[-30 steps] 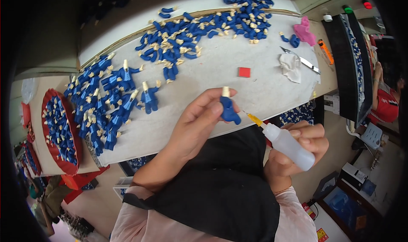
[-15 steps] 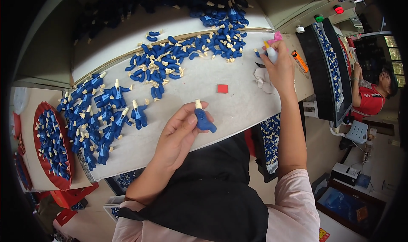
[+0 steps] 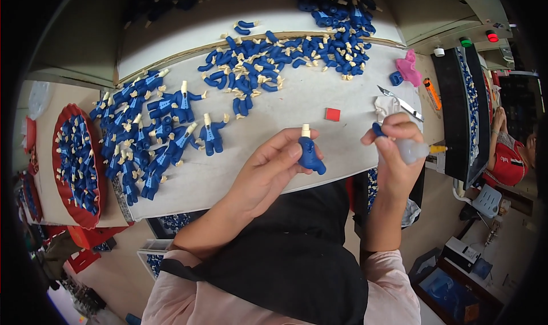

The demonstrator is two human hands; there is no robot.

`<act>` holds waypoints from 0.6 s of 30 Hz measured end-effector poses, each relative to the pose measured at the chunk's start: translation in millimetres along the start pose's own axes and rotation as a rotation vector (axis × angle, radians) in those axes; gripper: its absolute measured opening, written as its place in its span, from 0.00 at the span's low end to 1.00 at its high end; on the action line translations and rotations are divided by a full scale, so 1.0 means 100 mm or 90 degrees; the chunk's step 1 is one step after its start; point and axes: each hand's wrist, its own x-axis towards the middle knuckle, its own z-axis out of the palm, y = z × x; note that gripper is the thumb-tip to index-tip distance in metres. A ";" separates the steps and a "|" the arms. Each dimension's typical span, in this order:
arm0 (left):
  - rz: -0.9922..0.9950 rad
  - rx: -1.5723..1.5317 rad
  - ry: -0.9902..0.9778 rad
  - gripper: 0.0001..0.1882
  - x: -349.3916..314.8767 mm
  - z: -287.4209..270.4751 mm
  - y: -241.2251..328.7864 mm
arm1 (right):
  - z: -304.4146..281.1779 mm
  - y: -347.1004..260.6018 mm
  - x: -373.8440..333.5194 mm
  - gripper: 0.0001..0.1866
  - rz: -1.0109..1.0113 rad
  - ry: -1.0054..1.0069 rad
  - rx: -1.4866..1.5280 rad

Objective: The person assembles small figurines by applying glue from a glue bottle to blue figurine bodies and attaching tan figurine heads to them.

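Observation:
My left hand pinches a blue toy figure body with a cream neck peg, holding it upright over the front edge of the white table. My right hand is just right of it. It grips a small clear glue bottle, whose orange tip points right. A small blue arm piece is pinched at its fingertips. The two hands are a short gap apart.
Loose blue arm pieces are heaped at the back of the table. Assembled blue figures lie at its left, beside a red tray of parts. A red square, a knife and a pink piece lie right. A seated person is at far right.
My right hand left the figure with the bottle, reached to the far right of the table, and has come back holding a blue arm piece. My left hand kept holding the figure.

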 end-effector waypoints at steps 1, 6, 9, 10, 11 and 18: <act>-0.009 -0.005 -0.005 0.16 0.00 0.01 0.00 | 0.07 -0.01 -0.08 0.08 0.003 -0.001 0.006; 0.008 0.032 0.022 0.15 -0.03 0.07 0.02 | 0.27 0.07 -0.32 0.08 0.177 0.049 0.015; 0.021 0.073 0.023 0.15 -0.04 0.05 0.01 | 0.23 0.09 -0.39 0.07 0.120 0.033 0.005; 0.027 0.088 0.021 0.14 -0.05 0.05 0.00 | 0.23 0.09 -0.40 0.07 0.079 0.031 -0.024; 0.034 0.102 0.019 0.14 -0.05 0.05 0.00 | 0.25 0.08 -0.40 0.07 0.080 0.031 -0.023; 0.022 0.105 0.030 0.14 -0.06 0.07 -0.02 | 0.33 0.10 -0.42 0.08 -0.016 -0.016 -0.158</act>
